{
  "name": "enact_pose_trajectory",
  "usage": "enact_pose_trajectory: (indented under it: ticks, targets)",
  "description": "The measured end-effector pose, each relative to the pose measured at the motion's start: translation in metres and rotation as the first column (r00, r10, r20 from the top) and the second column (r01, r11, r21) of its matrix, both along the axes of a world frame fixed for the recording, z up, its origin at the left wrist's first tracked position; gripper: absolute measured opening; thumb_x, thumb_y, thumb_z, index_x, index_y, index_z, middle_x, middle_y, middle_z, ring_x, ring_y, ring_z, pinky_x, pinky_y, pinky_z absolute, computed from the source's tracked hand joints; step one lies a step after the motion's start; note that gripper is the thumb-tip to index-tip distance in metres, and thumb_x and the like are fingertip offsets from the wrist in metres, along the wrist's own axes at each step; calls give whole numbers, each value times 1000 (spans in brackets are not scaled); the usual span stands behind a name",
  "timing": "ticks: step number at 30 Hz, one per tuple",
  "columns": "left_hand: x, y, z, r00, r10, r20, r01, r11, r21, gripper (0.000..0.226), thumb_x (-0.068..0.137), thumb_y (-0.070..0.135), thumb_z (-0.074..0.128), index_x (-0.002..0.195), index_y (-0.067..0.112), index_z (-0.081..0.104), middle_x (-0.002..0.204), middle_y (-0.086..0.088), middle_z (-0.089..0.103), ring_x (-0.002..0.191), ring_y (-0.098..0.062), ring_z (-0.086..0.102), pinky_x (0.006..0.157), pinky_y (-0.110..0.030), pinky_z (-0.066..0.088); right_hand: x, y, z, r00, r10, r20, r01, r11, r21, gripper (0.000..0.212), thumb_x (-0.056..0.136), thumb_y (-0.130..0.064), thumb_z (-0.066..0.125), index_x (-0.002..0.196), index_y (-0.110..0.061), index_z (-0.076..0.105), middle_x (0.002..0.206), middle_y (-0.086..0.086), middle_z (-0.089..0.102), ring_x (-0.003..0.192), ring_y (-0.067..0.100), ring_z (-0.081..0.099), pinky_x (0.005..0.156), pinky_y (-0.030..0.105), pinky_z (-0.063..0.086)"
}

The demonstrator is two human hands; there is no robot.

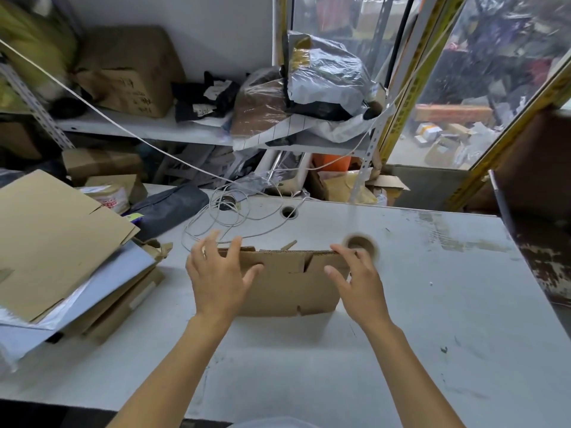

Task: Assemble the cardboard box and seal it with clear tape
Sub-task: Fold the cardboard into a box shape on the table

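My left hand (221,278) and right hand (360,281) lay with fingers spread loose on the flattened cardboard box (285,281), mid-tabletop (432,304). The clear tape roll (361,244) sat just behind my right fingertips. A stack of flat cardboard (52,242) crowded the left, white cable (222,217) coiled beyond.

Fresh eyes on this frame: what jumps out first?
Two bare hands, left hand and right hand, spread over a flat cardboard box at the centre of the white table. A tape roll sits just behind the right hand, and a stack of cardboard sheets leans at the table's left edge.
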State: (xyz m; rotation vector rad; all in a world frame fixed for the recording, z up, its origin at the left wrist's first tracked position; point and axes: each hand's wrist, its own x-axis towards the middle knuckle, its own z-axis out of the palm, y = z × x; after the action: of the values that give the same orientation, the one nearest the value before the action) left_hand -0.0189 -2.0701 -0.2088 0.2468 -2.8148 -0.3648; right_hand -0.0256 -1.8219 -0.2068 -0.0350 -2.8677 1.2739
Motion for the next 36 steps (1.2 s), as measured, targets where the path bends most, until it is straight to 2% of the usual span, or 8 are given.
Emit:
enact_pose_trajectory:
  ticks: [3,5,13,21,26,29,32,36]
  targets:
    - [9,7,3,990,72,125,-124,867,483,61,80,52,73,133,30,53,159,-10,4,143,-36,16,110,-50,33,5,0,-1,999,-44,-3,44,998,-49,42,96,-30,61,137,-32,52,133,-1,55,114,20,56,97,40,49]
    - [10,7,5,993,37,110,-97,784,613,57,83,48,72,133,32,51,155,-6,14,141,-32,27,109,-43,37,9,-1,0,997,-63,36,66,994,-89,54,94,-31,64,144,-31,43,146,-2,48,128,20,49,105,41,45]
    - [10,-1,20,994,-107,12,73,749,658,39,78,41,76,110,33,56,124,5,52,105,-8,51,77,-16,40,15,-4,11,998,-14,62,22,991,-130,79,81,-40,78,146,-42,33,148,-15,39,133,7,38,106,29,36]
    - [17,4,21,938,-340,66,232,759,608,20,78,24,81,82,30,62,142,11,41,129,-4,35,91,-7,29,20,-7,7,980,196,-25,-197,980,-24,29,82,-26,79,104,-34,62,149,-11,39,130,7,40,109,24,35]
    - [17,10,13,946,-308,105,190,785,589,22,85,28,75,105,26,66,147,4,42,134,-11,39,89,0,26,14,-1,-5,986,162,35,-160,986,-54,35,86,-22,75,115,-39,64,163,-10,18,145,17,29,111,26,28]
    - [11,11,14,942,-311,123,209,834,511,48,88,34,71,133,27,55,147,5,43,134,-13,42,101,-17,37,15,6,-5,995,33,98,-3,957,-291,17,97,-34,59,111,-39,67,159,-19,21,145,4,26,116,33,31]
    - [9,17,9,941,-319,110,219,826,520,70,86,33,73,147,31,39,147,8,46,130,-13,45,103,-26,38,19,11,-4,988,64,142,-12,941,-338,41,83,-58,59,116,-36,68,155,-31,12,143,-7,17,115,32,28]
    - [10,25,0,944,-313,104,197,788,583,85,81,34,79,150,38,29,137,9,50,120,-14,42,95,-27,38,15,15,-7,976,143,162,-88,947,-310,66,75,-39,83,134,-21,61,160,-30,-4,139,-11,10,104,21,23]
